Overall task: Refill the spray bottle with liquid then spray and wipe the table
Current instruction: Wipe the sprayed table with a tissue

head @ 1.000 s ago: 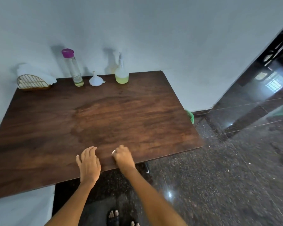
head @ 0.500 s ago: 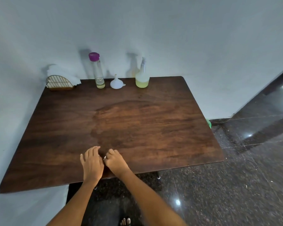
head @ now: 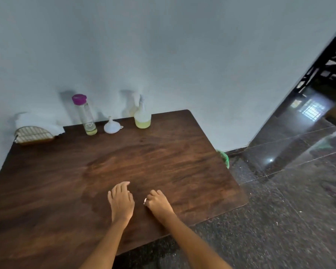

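Hands lie side by side near the front edge of the table (head: 182,152): the left hand (head: 121,202) flat, fingers straight and relaxed on the dark wood, holding nothing; the right hand (head: 158,203) with fingers loosely curled, knuckles up, also holding nothing that I can make out, though a small pale glint shows at its thumb side and is too small to name.

From both hands the task's things stand well apart, along the far edge by the wall. The spray bottle (head: 142,116) is at about twelve o'clock from the right hand and one o'clock from the left; it stands upright, long axis vertical, a low layer of yellowish liquid in its base. Which way its nozzle faces is too blurred to tell. The white funnel (head: 111,124) sits spout up just to its left, and the tall refill bottle (head: 86,115) with the purple cap stands upright at eleven o'clock, nearer the left hand's side.

My judgement: the right hand has the straighter reach to the sprayer, the left to the refill bottle.
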